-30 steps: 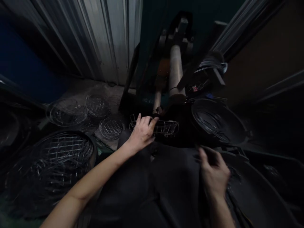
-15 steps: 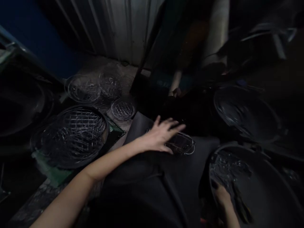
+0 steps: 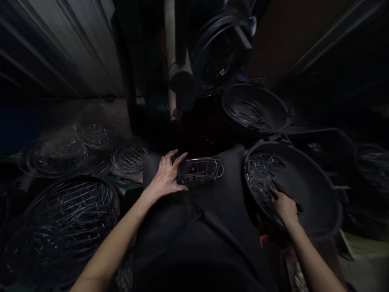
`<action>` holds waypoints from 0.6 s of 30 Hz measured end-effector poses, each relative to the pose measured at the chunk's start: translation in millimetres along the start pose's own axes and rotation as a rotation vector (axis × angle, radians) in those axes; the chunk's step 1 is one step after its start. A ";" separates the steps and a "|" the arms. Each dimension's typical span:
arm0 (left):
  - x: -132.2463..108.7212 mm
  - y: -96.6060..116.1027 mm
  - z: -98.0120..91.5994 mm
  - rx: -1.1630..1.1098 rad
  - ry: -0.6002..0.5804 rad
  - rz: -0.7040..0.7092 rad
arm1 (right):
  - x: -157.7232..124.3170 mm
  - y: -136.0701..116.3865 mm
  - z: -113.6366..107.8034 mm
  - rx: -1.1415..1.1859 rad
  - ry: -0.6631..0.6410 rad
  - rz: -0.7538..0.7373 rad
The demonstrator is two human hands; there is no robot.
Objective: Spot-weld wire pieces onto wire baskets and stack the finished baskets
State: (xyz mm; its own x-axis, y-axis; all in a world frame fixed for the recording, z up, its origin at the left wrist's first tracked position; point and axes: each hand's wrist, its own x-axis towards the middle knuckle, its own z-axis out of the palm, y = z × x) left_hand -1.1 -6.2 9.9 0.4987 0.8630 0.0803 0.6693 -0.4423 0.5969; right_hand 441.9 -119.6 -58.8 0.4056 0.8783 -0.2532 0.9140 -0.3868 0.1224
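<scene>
A small oval wire basket point(image 3: 201, 171) rests on the dark cloth over my lap. My left hand point(image 3: 165, 178) grips its left end, thumb under and fingers curled over the rim. My right hand point(image 3: 282, 205) reaches into a large black basin point(image 3: 316, 190) at my right, which holds a heap of small shiny wire pieces point(image 3: 261, 174). The fingers are closed in a pinch among the pieces, and what they hold is too dark to make out.
A second black basin point(image 3: 255, 107) with wire lies behind the first. Round wire grids point(image 3: 129, 157) lie on the floor at left, and a big tub of wire racks point(image 3: 65, 211) stands at lower left. A dark machine with a pale roller point(image 3: 172, 61) stands ahead, by corrugated metal wall point(image 3: 60, 48).
My left hand went from lying flat over the basket to gripping its left end on my lap. My right hand moved further into the near basin. The view swung right.
</scene>
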 end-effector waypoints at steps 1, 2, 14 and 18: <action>0.4 -1.3 0.4 0.004 0.006 0.006 | 0.8 0.1 1.8 -0.001 -0.027 0.006; 0.6 -2.2 1.1 0.003 0.016 0.007 | 1.6 -0.6 4.2 -0.006 -0.063 0.008; 4.5 6.2 6.5 0.130 0.091 -0.094 | 18.8 -9.5 23.1 0.011 -0.306 -0.057; 4.6 3.3 5.0 0.157 0.092 -0.072 | 13.6 1.6 21.6 -0.019 -0.250 0.037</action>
State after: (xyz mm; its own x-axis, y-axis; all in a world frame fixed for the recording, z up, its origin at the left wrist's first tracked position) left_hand 6.2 -5.0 8.3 0.3988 0.9093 0.1192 0.7826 -0.4052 0.4726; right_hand 449.1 -114.3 -82.8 0.4308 0.7660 -0.4772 0.8991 -0.4098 0.1538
